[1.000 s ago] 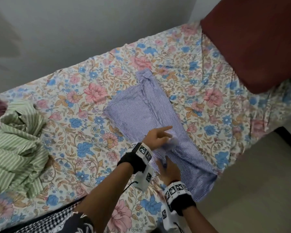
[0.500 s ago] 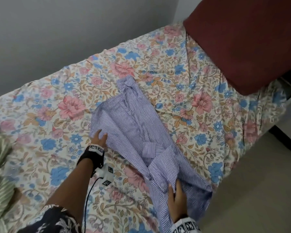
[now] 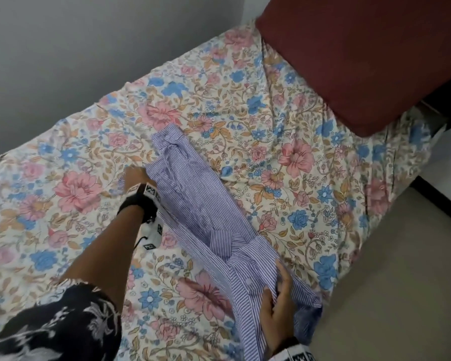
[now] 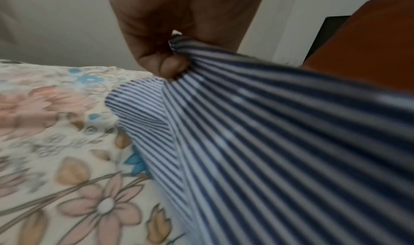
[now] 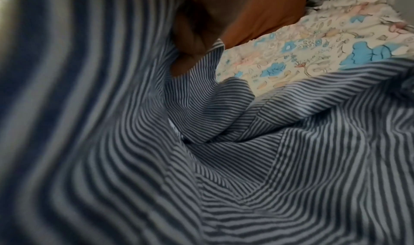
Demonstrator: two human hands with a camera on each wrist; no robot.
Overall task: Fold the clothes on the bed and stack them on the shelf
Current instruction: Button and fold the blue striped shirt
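A blue-and-white pinstriped cotton shirt lies stretched diagonally across a bed covered by a cream sheet printed with pink and blue flowers, its near end hanging over the bed's edge toward the floor. The left hand pinches the shirt's far side edge, fingers curled on bunched cloth. The right hand grips the fabric near the collar and button placket. A dark red pillow sits at the bed's head. Risks, as a judgement: the overhanging end could drag the shirt off the bed if either hand loosens, and uneven pulling could set the fold crooked or wrinkled.
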